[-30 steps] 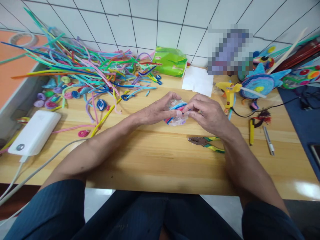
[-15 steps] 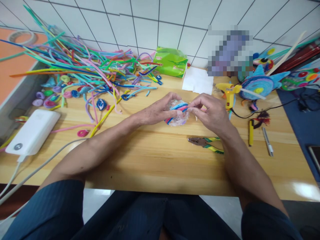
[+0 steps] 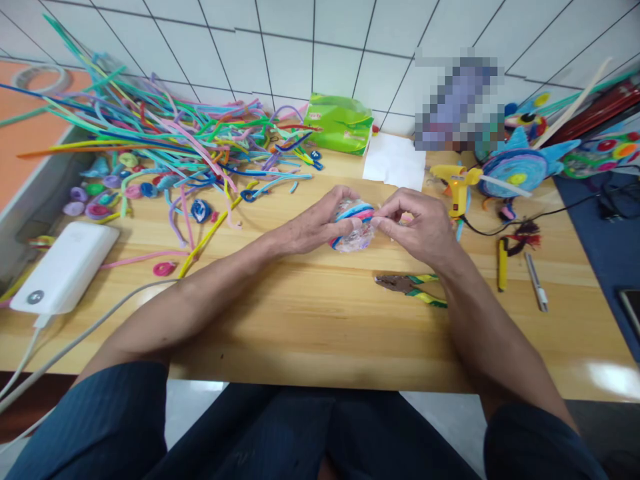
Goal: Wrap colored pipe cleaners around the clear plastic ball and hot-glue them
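My left hand (image 3: 327, 225) is closed around a round craft piece (image 3: 359, 240), its thumb lying across the front. Bands of blue and pink pipe cleaner run over the piece, and part of its surface looks clear and whitish, like dried glue. At the right edge of the piece, the thumb and forefinger of my right hand (image 3: 417, 221) are pinched together; what sits between them is too small to make out. Pliers (image 3: 407, 285) with green and yellow handles lie on the table (image 3: 300, 327) below my right hand. A yellow glue gun (image 3: 457, 187) stands just beyond it.
A heap of pipe cleaners (image 3: 200, 140) spreads over the back left, with small coiled pieces (image 3: 97, 210) beside it. A white power bank (image 3: 65, 267) with a cable sits at left. Tissues (image 3: 340, 123), a fish-shaped craft (image 3: 517, 173) and a cutter (image 3: 501, 265) lie farther back and right.
The craft piece has turned slightly in my left hand, and my right fingertips have shifted a little left and down along its edge. Everything on the table stays in place.
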A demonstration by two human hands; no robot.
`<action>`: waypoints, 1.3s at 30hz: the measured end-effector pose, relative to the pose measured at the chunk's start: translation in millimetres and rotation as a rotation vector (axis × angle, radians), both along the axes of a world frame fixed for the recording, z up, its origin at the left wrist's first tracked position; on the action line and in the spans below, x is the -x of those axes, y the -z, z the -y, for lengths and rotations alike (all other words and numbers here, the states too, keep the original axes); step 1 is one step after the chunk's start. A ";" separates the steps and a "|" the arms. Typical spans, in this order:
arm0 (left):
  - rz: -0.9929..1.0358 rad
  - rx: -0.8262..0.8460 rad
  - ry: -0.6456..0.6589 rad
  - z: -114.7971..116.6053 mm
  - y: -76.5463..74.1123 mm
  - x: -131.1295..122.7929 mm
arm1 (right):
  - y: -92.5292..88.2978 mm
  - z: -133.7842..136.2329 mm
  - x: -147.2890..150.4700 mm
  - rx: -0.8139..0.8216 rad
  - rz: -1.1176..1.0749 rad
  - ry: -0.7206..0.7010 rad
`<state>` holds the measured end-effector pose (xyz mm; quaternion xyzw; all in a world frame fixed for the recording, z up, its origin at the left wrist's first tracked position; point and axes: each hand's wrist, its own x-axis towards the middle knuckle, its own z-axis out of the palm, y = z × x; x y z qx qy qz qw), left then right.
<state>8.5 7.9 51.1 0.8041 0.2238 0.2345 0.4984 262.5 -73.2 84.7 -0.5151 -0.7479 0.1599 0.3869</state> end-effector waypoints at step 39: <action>0.002 0.036 0.069 -1.5 -6.7 3.7 | 2.0 7.9 14.9 -0.170 0.092 -0.012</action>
